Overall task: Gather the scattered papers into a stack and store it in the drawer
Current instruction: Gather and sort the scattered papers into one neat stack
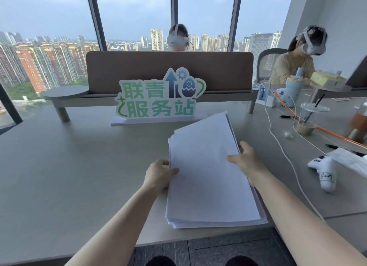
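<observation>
- paper stack [210, 178]: white sheets already gathered into one pile, edges not fully squared, layers fan out a bit at near edge + far left corner
- stack sits on the grey desk [79, 166], near its front edge, skewed so the far end leans to the right; can't tell if it's flat on the top or lifted slightly
- left hand [158, 176]: on stack's left long edge, thumb on top sheet, fingers curled round the edge = holding the stack
- right hand [246, 160]: on stack's right long edge, about mid-length; thumb lies across top sheet, fingers wrap the edge under = also holding the stack
- both forearms bare, coming in from either side of stack
- drawer: not visible from the head cam
- sign [160, 97]: green/blue cut-out w/ Chinese chars on a white base, just behind stack's far corner, close but can't tell if touching
- brown divider panel [170, 71] behind the sign, person w/ white headset behind it
- right of stack: white cable [278, 140] running across desk, white controller [325, 174] well apart from stack, clear plastic cup [307, 119] w/ straw + brownish drink further back
- far right: 2nd person in headset, seated
- round grey stand [65, 92] far left of the sign
</observation>
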Available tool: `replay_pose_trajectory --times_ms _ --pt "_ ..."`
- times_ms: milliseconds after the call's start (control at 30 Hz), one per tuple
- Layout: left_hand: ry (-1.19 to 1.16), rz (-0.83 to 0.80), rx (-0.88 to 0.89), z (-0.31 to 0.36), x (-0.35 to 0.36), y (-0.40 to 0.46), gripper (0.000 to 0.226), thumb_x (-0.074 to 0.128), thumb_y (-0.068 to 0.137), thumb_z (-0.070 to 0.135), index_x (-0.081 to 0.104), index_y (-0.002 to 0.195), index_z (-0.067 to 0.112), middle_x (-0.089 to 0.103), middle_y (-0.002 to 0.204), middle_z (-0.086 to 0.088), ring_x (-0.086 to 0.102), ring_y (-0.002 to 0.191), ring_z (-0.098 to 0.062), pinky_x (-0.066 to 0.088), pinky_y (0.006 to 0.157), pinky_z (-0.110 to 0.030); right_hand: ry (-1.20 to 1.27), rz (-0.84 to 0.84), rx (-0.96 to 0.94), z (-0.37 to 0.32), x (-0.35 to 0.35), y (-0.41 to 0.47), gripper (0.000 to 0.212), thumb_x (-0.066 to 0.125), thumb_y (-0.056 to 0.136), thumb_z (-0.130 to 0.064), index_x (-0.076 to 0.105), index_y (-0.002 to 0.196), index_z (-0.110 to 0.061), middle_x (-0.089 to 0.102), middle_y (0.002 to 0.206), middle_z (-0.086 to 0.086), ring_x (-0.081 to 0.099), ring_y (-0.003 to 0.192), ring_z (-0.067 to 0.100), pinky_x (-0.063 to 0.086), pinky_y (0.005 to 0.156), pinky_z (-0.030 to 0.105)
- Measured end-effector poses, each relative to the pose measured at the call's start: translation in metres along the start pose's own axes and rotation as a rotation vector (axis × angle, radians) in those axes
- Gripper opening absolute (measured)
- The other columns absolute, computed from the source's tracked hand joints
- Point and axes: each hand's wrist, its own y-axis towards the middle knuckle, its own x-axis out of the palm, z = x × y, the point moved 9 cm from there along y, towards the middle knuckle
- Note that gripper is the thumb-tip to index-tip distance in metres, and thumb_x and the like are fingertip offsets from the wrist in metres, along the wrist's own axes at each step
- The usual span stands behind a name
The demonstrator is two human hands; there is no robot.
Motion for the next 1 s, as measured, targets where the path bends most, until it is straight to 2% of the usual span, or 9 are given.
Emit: replay_pose_trajectory --times_ms 100,200,333,433,600,733,800,900,1000 --pt "-0.149 0.035 0.020 -0.001 -0.012 0.003 0.050 0.081 0.066 0.035 0.062 0.105 0.011 0.073 0.094 -0.005 0.071 0.083 -0.025 0.059 0.076 -0.042 0.123 -0.024 -0.091 -0.017 0.006 -0.006 0.030 0.069 0.072 0.002 0.062 0.094 -0.017 0.072 0.098 0.014 0.069 0.084 0.034 0.056 0.081 0.055" --pt "-0.389 -0.022 0.020 0.005 -0.017 0.001 0.081 0.084 0.057 0.050 0.054 0.119 0.008 0.073 0.104 -0.009 0.071 0.092 -0.027 0.059 0.073 -0.040 0.225 -0.029 -0.165 -0.032 0.011 -0.013 0.037 0.068 0.060 -0.010 0.062 0.096 -0.019 0.074 0.090 0.004 0.070 0.077 0.024 0.057 0.075 0.043" --pt "-0.588 -0.241 0.016 0.030 -0.010 -0.018 0.049 0.081 0.072 0.031 0.065 0.110 0.005 0.074 0.103 -0.017 0.071 0.086 -0.030 0.059 0.074 -0.040 0.363 -0.034 -0.260 -0.052 0.020 -0.022 0.031 0.068 0.064 -0.009 0.057 0.093 -0.016 0.074 0.080 -0.003 0.068 0.074 0.021 0.053 0.073 0.038" --pt "-0.600 -0.119 0.178 0.065 -0.034 -0.029 0.040 0.085 0.067 0.019 0.070 0.100 0.005 0.075 0.096 -0.016 0.071 0.079 -0.028 0.058 0.070 -0.037 0.431 -0.005 -0.358 -0.077 0.022 -0.029 0.027 0.066 0.067 -0.008 0.056 0.090 -0.018 0.070 0.081 0.001 0.063 0.076 0.022 0.049 0.074 0.040" --pt "-0.549 0.108 0.516 0.119 -0.077 -0.050 0.014 0.079 0.075 0.012 0.071 0.086 0.014 0.075 0.078 0.005 0.069 0.071 -0.012 0.056 0.063 -0.026 0.510 -0.012 -0.543 -0.130 0.034 -0.043 0.028 0.058 0.078 -0.006 0.057 0.100 -0.023 0.071 0.096 0.000 0.067 0.087 0.021 0.053 0.081 0.039" --pt "-0.532 0.157 0.536 0.107 -0.084 -0.052 0.024 0.084 0.068 0.020 0.070 0.087 0.015 0.074 0.075 0.010 0.068 0.070 -0.006 0.052 0.059 -0.020 0.465 -0.020 -0.561 -0.129 0.050 -0.050 0.029 0.060 0.083 -0.015 0.059 0.111 -0.023 0.071 0.106 -0.002 0.068 0.099 0.016 0.054 0.092 0.035" --pt "-0.524 0.135 0.484 0.082 -0.079 -0.049 0.036 0.083 0.061 0.032 0.070 0.091 0.017 0.076 0.080 0.007 0.070 0.074 -0.008 0.052 0.061 -0.020 0.443 -0.005 -0.504 -0.103 0.056 -0.049 0.032 0.064 0.082 -0.023 0.061 0.114 -0.019 0.072 0.109 0.004 0.068 0.104 0.021 0.053 0.096 0.044" --pt "-0.525 0.110 0.423 0.058 -0.073 -0.047 0.049 0.080 0.056 0.043 0.068 0.097 0.019 0.076 0.088 0.006 0.071 0.081 -0.008 0.053 0.064 -0.019 0.490 -0.006 -0.433 -0.073 0.059 -0.049 0.030 0.066 0.080 -0.024 0.064 0.111 -0.022 0.074 0.105 0.000 0.070 0.101 0.021 0.055 0.088 0.040" --pt "-0.551 0.101 0.405 0.055 -0.070 -0.044 0.037 0.079 0.065 0.032 0.068 0.098 0.020 0.076 0.088 0.007 0.071 0.081 -0.008 0.053 0.064 -0.018 0.513 0.006 -0.419 -0.064 0.059 -0.047 0.030 0.067 0.080 -0.021 0.064 0.110 -0.020 0.075 0.099 -0.004 0.071 0.096 0.016 0.055 0.081 0.029"
